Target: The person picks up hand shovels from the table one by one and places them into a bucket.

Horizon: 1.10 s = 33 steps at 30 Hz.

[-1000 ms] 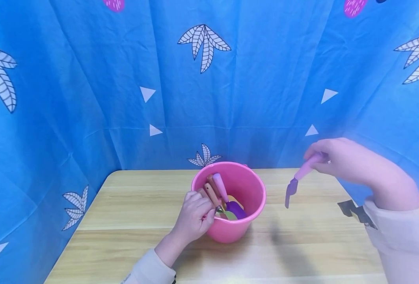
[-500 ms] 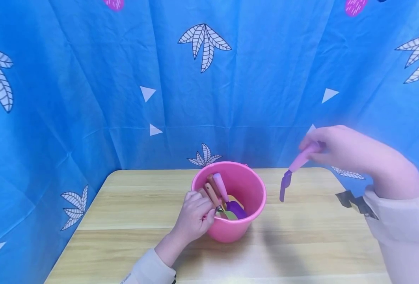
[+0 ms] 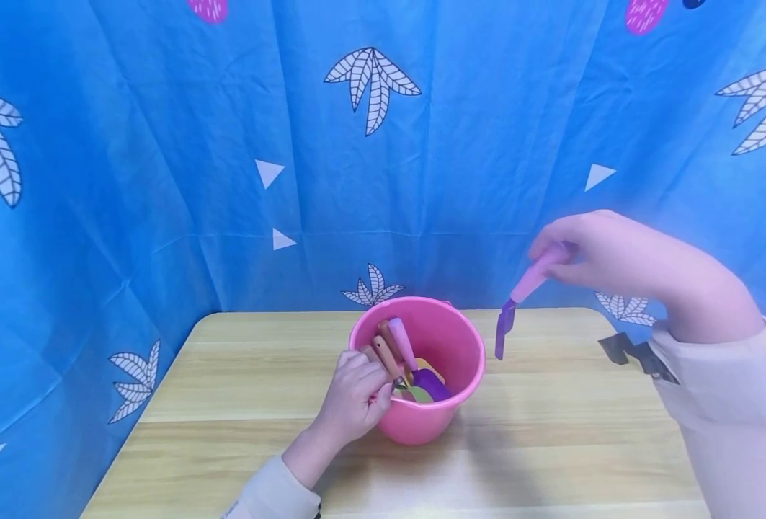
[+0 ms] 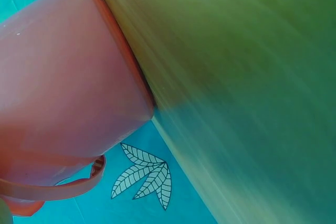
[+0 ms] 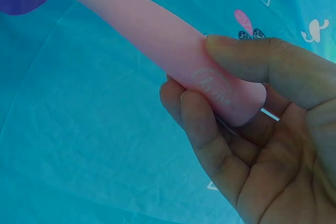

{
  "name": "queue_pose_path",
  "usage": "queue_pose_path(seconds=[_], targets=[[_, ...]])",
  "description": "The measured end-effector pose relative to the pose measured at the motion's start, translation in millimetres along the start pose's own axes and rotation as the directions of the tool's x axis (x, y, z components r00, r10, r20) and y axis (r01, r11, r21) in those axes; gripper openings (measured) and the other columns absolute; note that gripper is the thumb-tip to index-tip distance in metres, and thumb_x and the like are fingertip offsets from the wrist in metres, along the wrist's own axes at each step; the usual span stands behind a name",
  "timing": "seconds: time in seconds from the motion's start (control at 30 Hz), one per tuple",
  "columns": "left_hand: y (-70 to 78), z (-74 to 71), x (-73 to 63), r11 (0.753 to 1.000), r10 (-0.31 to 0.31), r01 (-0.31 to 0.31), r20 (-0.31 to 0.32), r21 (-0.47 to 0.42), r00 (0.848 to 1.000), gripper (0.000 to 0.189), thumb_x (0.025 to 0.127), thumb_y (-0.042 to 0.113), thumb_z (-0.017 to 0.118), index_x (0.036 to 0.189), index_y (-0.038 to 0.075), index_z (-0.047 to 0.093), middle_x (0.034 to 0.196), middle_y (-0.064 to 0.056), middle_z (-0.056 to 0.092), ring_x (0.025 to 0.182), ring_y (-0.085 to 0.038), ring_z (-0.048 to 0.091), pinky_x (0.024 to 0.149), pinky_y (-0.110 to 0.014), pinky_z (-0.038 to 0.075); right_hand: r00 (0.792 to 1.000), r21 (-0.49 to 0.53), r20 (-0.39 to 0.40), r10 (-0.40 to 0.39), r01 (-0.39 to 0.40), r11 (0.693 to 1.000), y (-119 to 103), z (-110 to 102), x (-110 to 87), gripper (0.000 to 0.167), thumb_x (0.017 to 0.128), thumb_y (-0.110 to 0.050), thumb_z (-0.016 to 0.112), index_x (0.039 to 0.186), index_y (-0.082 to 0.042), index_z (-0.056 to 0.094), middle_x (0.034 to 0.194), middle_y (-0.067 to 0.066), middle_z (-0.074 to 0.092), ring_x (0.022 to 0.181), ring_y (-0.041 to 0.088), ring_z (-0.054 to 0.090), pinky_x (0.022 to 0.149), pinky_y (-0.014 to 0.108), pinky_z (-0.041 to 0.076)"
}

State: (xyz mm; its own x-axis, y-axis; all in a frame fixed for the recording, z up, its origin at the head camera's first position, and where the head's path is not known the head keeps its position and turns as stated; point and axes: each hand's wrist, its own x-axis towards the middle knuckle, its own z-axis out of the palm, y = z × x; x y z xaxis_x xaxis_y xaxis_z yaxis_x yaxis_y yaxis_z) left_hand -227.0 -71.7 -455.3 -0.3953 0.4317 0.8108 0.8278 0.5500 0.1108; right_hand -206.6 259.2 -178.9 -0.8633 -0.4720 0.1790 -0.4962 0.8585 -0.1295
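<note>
A pink bucket [image 3: 415, 425] stands on the table, and my left hand [image 3: 359, 393] grips its near-left rim with the fingers curled over it. Inside lie small garden tools: a trowel [image 3: 431, 382] with a lilac handle and purple blade, a wooden-handled tool [image 3: 388, 349] and a green-headed piece [image 3: 419, 394]. To the right of the bucket, above the table, my right hand [image 3: 606, 252] pinches a garden hand tool [image 5: 142, 30] by the end of its pink handle. Its purple head [image 3: 504, 328] points down, seen nearly edge-on. The left wrist view shows the bucket's side and its carrying handle [image 4: 58, 188].
The light wooden table [image 3: 246, 404] has rounded back corners. A blue curtain [image 3: 499, 130] with white leaf prints hangs right behind it and along both sides.
My right hand has moved left and upward with the garden hand tool, bringing it closer to the bucket. The left hand and the bucket have stayed in place.
</note>
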Motion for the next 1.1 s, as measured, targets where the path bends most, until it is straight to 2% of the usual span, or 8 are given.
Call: queue_pose_path(seconds=[0.2,0.43,0.63,0.87,1.1], targets=[[-2.1,-0.1,-0.7,1.000,0.002,-0.002,-0.007,-0.006,1.000,0.007,0.084,0.018,0.061,0.079,0.017,0.065,0.073,0.009,0.062,0.075,-0.011,0.053,0.086,-0.037,0.043,0.999,-0.001,-0.016,-0.030,0.030,1.000,-7,-4,7.7,0.021,0.087,-0.005,0.074,0.102,-0.019,0.075,0.088,-0.012,0.069,0.084,0.011,0.061,0.074,0.037,0.052],[-4.3,0.0,-0.7,1.000,-0.003,0.003,-0.003,-0.019,1.000,0.005,0.084,0.018,0.062,0.080,0.018,0.065,0.074,0.010,0.062,0.075,-0.011,0.053,0.087,-0.037,0.043,1.000,0.028,0.000,-0.014,0.014,1.000,-17,-5,16.5,0.020,0.089,-0.007,0.073,0.104,-0.020,0.075,0.089,-0.008,0.069,0.082,0.013,0.061,0.075,0.038,0.051],[-3.8,0.1,0.0,1.000,0.005,-0.005,-0.011,-0.019,1.000,0.005,0.083,0.018,0.062,0.078,0.019,0.062,0.073,0.010,0.062,0.074,-0.010,0.052,0.085,-0.036,0.043,0.999,0.051,-0.007,-0.042,0.042,0.998,-22,0,21.2,0.020,0.089,-0.007,0.073,0.106,-0.017,0.075,0.088,-0.009,0.069,0.084,0.013,0.061,0.074,0.038,0.050],[-2.4,0.1,0.0,1.000,-0.004,0.004,-0.012,-0.021,1.000,0.014,0.090,0.023,0.056,0.078,0.019,0.063,0.073,0.010,0.063,0.075,-0.010,0.053,0.085,-0.037,0.043,0.997,0.091,0.004,-0.078,0.077,0.993,-27,9,26.8,0.018,0.089,-0.007,0.074,0.105,-0.014,0.074,0.087,-0.009,0.071,0.084,0.013,0.062,0.071,0.035,0.051],[-0.9,0.2,0.1,1.000,-0.012,0.012,-0.006,-0.023,1.000,0.014,0.090,0.023,0.056,0.078,0.019,0.062,0.074,0.009,0.063,0.076,-0.011,0.054,0.086,-0.037,0.043,0.995,0.111,0.017,-0.101,0.099,0.989,-30,18,31.2,0.016,0.089,-0.007,0.074,0.104,-0.012,0.074,0.085,-0.008,0.070,0.083,0.013,0.062,0.073,0.036,0.052]])
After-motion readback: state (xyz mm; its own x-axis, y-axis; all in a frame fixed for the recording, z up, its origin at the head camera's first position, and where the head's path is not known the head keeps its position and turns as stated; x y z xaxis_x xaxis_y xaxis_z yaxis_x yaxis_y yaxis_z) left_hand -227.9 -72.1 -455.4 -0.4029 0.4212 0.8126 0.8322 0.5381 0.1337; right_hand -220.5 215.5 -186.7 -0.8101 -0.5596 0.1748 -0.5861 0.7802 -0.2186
